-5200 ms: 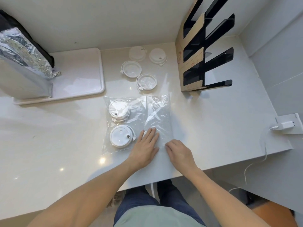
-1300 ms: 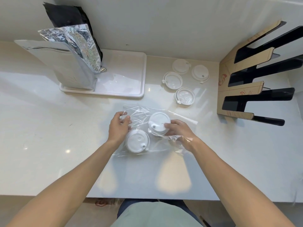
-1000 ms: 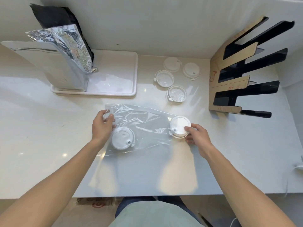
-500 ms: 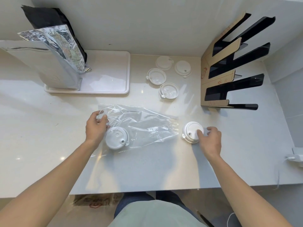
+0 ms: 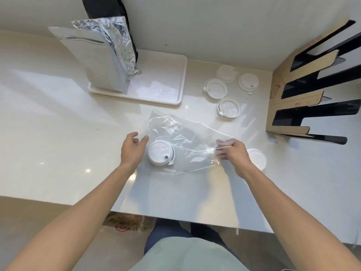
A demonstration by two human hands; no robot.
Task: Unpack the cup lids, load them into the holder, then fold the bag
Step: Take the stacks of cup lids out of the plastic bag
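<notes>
left hand [image 5: 132, 148] open, right hand [image 5: 233, 152] pinching

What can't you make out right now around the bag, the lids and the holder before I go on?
Head view only:
- Right hand: fingertips blurred behind the clear bag; grip unclear.
- Lid right of the bag: partly hidden by the right wrist.
- Lid in the bag: one or a stack, cannot tell.
- Holder: cut off by the right edge; slot contents unseen.
- Black bag behind the foil pouch: cut off at the top edge.
</notes>
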